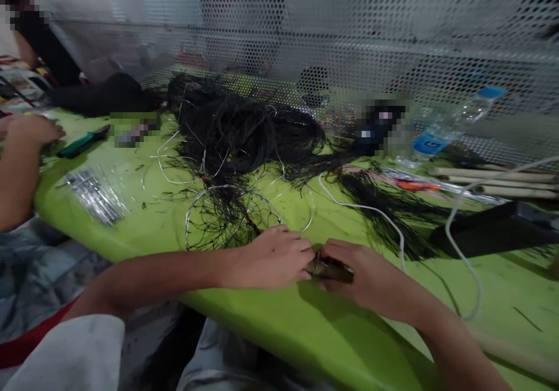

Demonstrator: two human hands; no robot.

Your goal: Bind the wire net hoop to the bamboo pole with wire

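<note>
Small dark piece [331, 269], perhaps a clip or a bit of bundled wire, though the blur is keeping me from telling which, is sitting between both hands near the front edge of the green bench [279, 327]. The left hand [273, 257] is lying knuckles up with its fingertips pressed against the near end of the piece, and the right hand [362, 277] is curling over the piece from the other side, fingers closed around it. The two hands are touching or nearly touching at the fingertips.

Just behind the left hand, a ring of thin silver wire [231, 216] threaded with black strands is lying flat on the bench. Behind that ring, a big tangled heap of black thread [244, 129] is spreading across the middle of the bench. A white cord [371, 210] is running from the heap toward the right hand. Left of the ring, a bundle of short metal pins [94, 196] is lying loose, and farther left a green-handled tool [82, 142] is resting near another person's hand [30, 132]. Well to the right of the heap, a clear water bottle [449, 124] is lying on its side against the perforated metal screen [349, 30], with pale sticks [493, 182] just in front of it.
</note>
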